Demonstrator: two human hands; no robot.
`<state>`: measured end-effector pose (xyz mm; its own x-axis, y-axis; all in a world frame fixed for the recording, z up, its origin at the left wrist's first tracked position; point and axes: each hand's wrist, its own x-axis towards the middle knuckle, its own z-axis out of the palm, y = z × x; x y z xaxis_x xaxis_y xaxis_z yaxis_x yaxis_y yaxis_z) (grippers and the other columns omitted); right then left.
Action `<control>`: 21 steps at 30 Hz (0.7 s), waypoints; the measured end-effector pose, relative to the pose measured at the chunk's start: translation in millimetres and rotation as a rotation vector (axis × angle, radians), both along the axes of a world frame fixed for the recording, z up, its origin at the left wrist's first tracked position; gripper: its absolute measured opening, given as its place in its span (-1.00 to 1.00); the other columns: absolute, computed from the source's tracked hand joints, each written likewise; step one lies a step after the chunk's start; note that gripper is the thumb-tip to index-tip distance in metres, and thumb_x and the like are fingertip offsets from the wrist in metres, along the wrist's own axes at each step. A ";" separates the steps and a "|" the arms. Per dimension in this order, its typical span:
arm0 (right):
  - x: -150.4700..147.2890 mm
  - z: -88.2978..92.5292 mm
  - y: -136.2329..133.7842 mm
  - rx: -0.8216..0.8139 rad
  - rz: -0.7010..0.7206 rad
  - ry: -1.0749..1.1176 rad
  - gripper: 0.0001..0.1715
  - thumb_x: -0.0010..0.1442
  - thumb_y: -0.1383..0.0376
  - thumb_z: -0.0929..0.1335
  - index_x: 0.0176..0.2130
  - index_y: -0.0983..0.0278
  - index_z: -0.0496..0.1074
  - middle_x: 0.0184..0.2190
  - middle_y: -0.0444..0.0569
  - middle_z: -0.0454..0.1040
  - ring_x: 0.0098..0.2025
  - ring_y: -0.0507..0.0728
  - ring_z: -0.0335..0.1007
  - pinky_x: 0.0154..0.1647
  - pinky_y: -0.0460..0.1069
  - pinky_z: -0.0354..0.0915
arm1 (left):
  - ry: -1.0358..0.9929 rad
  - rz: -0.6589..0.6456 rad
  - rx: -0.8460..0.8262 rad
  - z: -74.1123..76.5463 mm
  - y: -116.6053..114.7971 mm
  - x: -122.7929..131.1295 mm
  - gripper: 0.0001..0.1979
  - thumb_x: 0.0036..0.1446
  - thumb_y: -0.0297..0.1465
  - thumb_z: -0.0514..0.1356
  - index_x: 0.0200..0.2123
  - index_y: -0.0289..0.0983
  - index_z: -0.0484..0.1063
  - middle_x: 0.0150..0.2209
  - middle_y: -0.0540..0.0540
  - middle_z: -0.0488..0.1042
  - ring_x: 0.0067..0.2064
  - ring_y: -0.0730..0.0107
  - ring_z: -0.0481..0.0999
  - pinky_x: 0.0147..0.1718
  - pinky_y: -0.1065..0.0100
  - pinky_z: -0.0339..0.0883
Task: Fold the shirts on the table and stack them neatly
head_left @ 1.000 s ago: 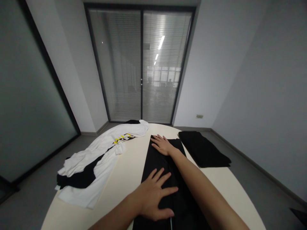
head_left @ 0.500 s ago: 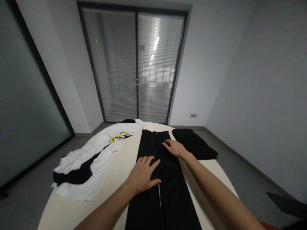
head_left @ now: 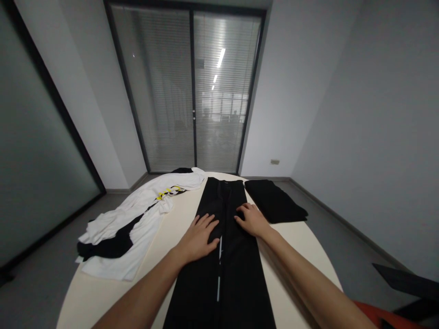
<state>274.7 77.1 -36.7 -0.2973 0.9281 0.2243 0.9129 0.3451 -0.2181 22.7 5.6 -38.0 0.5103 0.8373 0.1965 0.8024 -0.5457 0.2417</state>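
Black trousers (head_left: pixel 236 269) lie lengthwise on the pale table, waistband at the far end and legs running toward me. A narrow light gap shows between the two legs. My left hand (head_left: pixel 199 240) rests flat on the left leg with its fingers spread, thumb close to the gap. On the upper right leg lies my right hand (head_left: pixel 253 220), its fingers bent but apart, touching the cloth near the outer edge. Neither hand grips anything that I can see.
A folded black garment (head_left: pixel 276 201) lies to the right of the trousers. At the left, a loose heap of white and black clothes (head_left: pixel 137 224) covers the table (head_left: pixel 318 260) edge. An orange-red and black object, perhaps a chair (head_left: pixel 373 314), stands at the lower right.
My left hand has slid slightly up and left over the trousers. My right hand has shifted slightly outward and nearer to me. The gap between the legs looks wider and longer.
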 end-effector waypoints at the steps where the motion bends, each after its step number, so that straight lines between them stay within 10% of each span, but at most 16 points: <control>1: -1.8 -1.5 -7.4 -0.008 0.030 -0.007 -0.50 0.26 0.04 0.33 0.08 0.25 0.48 0.13 0.19 0.40 0.16 0.36 0.29 0.22 0.21 0.18 | -0.014 0.028 0.025 1.7 -0.1 1.4 -0.44 0.25 -0.22 0.16 0.28 -0.22 0.25 0.32 -0.21 0.26 0.34 0.05 0.20 0.32 -0.01 0.01; 8: -2.8 -18.7 -21.2 -0.086 0.124 0.008 -0.27 0.35 -0.11 0.19 0.33 0.19 0.23 0.40 0.11 0.09 0.42 0.37 -0.06 0.36 0.34 -0.09 | 0.027 -0.148 -0.084 8.9 -11.9 -13.2 -0.31 0.20 -0.07 0.21 0.33 -0.16 0.17 0.37 -0.23 0.16 0.39 -0.05 0.09 0.34 -0.11 -0.08; 12: 2.1 -0.3 -20.4 0.035 0.156 0.074 -0.52 0.34 0.01 0.28 0.08 0.23 0.46 0.11 0.14 0.42 0.17 0.29 0.30 0.22 0.21 0.17 | 0.048 -0.142 -0.096 5.0 -13.3 -14.4 -0.23 0.13 0.05 0.24 0.33 -0.10 0.18 0.43 -0.21 0.00 0.44 -0.11 -0.07 0.33 -0.16 -0.11; 15: 1.0 16.4 -37.8 -0.036 0.348 0.143 -0.65 0.33 0.04 0.30 -0.10 0.20 0.52 -0.15 0.03 0.51 -0.05 0.19 0.42 0.05 0.10 0.30 | 0.018 -0.056 0.002 2.6 -10.3 -5.3 -0.27 0.14 0.04 0.24 0.29 -0.15 0.24 0.40 -0.23 0.08 0.40 -0.09 0.04 0.32 -0.11 -0.05; 21: 1.8 21.1 -63.1 -0.172 0.517 0.166 -0.45 0.19 -0.03 0.41 0.09 0.15 0.48 0.10 0.05 0.42 0.16 0.24 0.32 0.24 0.12 0.22 | -0.056 -0.013 0.047 6.0 -8.5 -2.0 -0.57 0.24 -0.18 0.23 0.11 -0.22 0.36 0.10 -0.17 0.42 0.14 0.10 0.38 0.15 0.09 0.24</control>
